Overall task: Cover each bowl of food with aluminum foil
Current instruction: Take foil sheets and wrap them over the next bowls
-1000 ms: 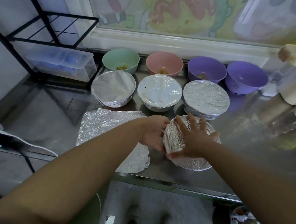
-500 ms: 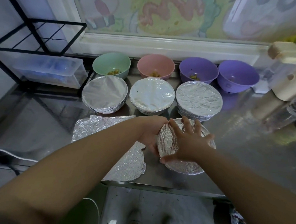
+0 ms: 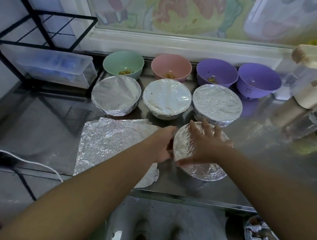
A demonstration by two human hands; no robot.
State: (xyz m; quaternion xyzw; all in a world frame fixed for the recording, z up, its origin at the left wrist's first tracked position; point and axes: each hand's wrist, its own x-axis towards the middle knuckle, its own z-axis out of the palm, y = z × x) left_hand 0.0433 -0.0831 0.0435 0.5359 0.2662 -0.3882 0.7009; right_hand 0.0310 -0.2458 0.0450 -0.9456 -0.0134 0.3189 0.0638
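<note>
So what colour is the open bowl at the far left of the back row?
The far-left bowl is light green, with yellowish food inside. The head view shows it.

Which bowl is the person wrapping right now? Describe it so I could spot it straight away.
Start at the back row of open coloured bowls under the window, then the row of three foil-covered bowls before it. The bowl being wrapped sits alone nearest the table's front edge, right of the loose foil sheet. Only it has hands on it.

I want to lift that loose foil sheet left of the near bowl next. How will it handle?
The loose foil sheet looks thin and crinkled, so it will probably flop and crease. It is likely very light and may tear. The left forearm lies across its near corner.
</note>
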